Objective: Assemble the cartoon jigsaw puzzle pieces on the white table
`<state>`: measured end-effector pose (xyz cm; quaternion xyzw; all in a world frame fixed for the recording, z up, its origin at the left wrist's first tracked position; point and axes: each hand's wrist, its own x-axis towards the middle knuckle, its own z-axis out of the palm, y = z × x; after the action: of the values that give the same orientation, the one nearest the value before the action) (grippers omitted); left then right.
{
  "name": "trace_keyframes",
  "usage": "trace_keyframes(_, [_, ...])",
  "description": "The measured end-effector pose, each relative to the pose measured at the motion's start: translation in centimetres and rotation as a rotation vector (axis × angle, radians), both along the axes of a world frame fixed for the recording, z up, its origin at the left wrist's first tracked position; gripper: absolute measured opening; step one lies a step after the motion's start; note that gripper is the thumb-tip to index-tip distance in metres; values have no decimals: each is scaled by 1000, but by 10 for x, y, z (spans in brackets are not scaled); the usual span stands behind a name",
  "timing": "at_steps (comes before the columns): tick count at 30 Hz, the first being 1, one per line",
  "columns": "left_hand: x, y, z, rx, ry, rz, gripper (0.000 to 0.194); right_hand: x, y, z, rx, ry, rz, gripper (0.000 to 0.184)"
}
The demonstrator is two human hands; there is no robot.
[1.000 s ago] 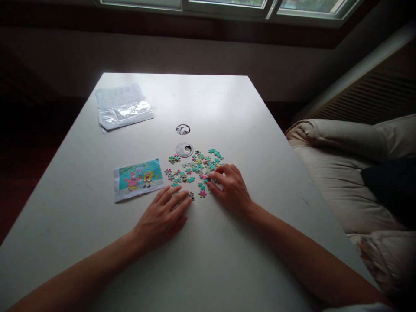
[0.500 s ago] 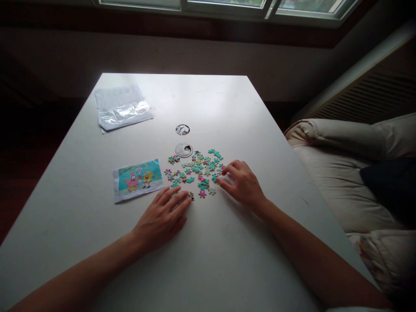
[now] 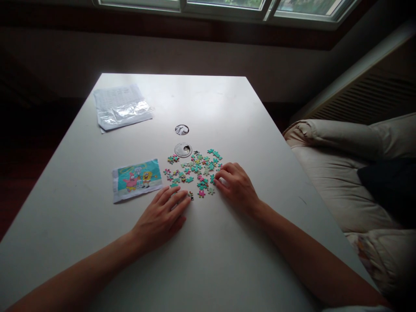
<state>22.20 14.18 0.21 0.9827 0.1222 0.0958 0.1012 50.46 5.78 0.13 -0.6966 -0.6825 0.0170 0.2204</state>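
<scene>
Many small jigsaw puzzle pieces [image 3: 197,168], mostly teal with some pink and yellow, lie loosely spread on the white table. My left hand [image 3: 165,214] rests flat at their near left side, fingers stretched out. Its fingertips cover part of a few pieces, and a dark-and-white piece [image 3: 191,196] peeks out beside the index finger. At the right edge of the spread, my right hand [image 3: 235,184] has its thumb and index finger pinched on a puzzle piece, mostly hidden by the fingers. A teal piece [image 3: 212,178] lies against those fingertips.
Left of the pieces lies a picture packet [image 3: 138,180] with cartoon figures. A clear plastic bag over white paper [image 3: 123,108] is at the far left. Two round table inserts [image 3: 183,150] sit behind the pieces. A cushioned sofa [image 3: 328,173] stands along the right side.
My right thumb and index finger have drawn closer together, and the hand has shifted slightly left. The grey piece seen between them is now hidden. My left hand stays in place.
</scene>
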Motion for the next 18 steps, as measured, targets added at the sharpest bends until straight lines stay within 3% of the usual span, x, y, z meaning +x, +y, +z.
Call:
trace_keyframes(12, [-1,-1,-1,-22,-21,9,44,22,-1,7,-96,53,-68,4])
trace_keyframes(18, [-1,0,0,-34,-14,25,47,24,-1,0,-64,58,-73,12])
